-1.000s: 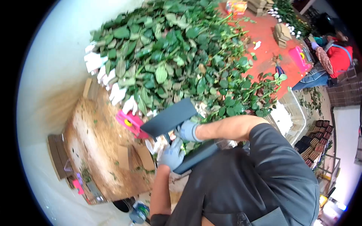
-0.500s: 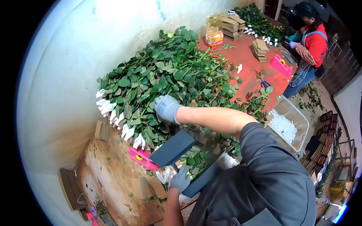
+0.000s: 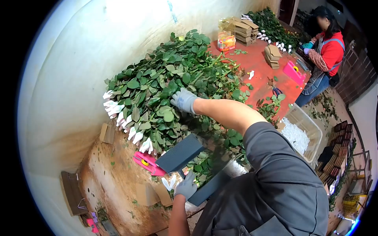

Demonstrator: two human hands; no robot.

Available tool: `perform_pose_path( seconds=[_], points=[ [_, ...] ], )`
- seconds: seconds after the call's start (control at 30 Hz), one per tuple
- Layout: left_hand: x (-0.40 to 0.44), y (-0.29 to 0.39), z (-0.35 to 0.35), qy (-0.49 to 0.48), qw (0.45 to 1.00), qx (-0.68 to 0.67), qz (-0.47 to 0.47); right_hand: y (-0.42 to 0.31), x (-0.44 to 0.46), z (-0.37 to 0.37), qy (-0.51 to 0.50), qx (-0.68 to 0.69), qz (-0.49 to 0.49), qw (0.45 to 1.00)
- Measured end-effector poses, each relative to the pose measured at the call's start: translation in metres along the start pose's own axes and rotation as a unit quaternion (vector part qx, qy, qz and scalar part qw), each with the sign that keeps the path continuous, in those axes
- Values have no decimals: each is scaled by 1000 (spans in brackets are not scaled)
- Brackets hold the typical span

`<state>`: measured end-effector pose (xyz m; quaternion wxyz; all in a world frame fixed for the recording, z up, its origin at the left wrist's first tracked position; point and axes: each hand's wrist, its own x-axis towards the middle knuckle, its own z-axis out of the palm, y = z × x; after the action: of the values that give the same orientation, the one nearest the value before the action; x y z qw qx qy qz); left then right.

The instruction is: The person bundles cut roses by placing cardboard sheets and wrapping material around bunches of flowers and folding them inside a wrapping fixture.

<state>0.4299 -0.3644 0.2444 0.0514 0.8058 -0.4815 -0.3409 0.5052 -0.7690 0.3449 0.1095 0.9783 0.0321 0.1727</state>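
Your grey-gloved right hand (image 3: 184,100) has left your grey-gloved left hand (image 3: 186,187) for heaped green leafy stems (image 3: 151,88). Finger grip: cannot tell, either hand.

Red table (image 3: 258,59) with leafy stems (image 3: 153,84), cardboard (image 3: 272,57)

stem pile (image 3: 157,86) on table (image 3: 258,51) | cartons (image 3: 272,57) right of pile | far stems (image 3: 271,25) behind cartons, probably on table

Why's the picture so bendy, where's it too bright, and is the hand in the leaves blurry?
Head view: curved edges and black corners, probably from a very wide lens; head view: glare washes out the top of the whitish wall; head view: the grey-gloved right hand on the green leaves looks fairly clear.
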Motion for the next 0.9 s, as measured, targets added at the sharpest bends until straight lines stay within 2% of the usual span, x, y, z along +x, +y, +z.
perform_pose_path(
  seconds=[0.07, 0.2, 0.3, 0.4, 0.47, 0.5, 0.63, 0.7, 0.8, 0.87, 0.9],
  points=[
    [0, -1, 0, -6, 1000, 0, -2, -3, 9, -2, -78, -4, 14, 997],
    [-1, 0, 0, 0, 1000, 6, 1, -3, 4, -23, -65, -36, -45, 996],
    [-1, 8, -5, -15, 1000, 1, -22, -1, -7, -53, 41, -62, -103, 992],
    [-4, 9, -6, -14, 999, -8, -34, -11, -29, -98, 52, -57, -123, 989],
    [-4, 12, -9, -18, 999, -1, -39, -17, -46, -118, 123, -46, -152, 980],
    [-4, 11, -8, -11, 999, -22, -28, -20, -53, -129, 127, -42, -149, 980],
    [-5, 16, -16, -34, 999, 21, -33, -14, -71, -158, 107, -54, -121, 985],
    [-4, 14, -14, -33, 999, -16, -39, -15, -87, -170, 99, -56, -113, 987],
    [-7, 20, -16, -34, 997, -36, -64, -30, -117, -186, 26, -67, -97, 993],
    [-10, 31, -30, -39, 996, 62, -52, -44, -142, -180, -1, -69, -107, 992],
    [-7, 16, -14, -47, 997, -24, -56, -48, -154, -170, -20, -46, -111, 993]
  ],
)
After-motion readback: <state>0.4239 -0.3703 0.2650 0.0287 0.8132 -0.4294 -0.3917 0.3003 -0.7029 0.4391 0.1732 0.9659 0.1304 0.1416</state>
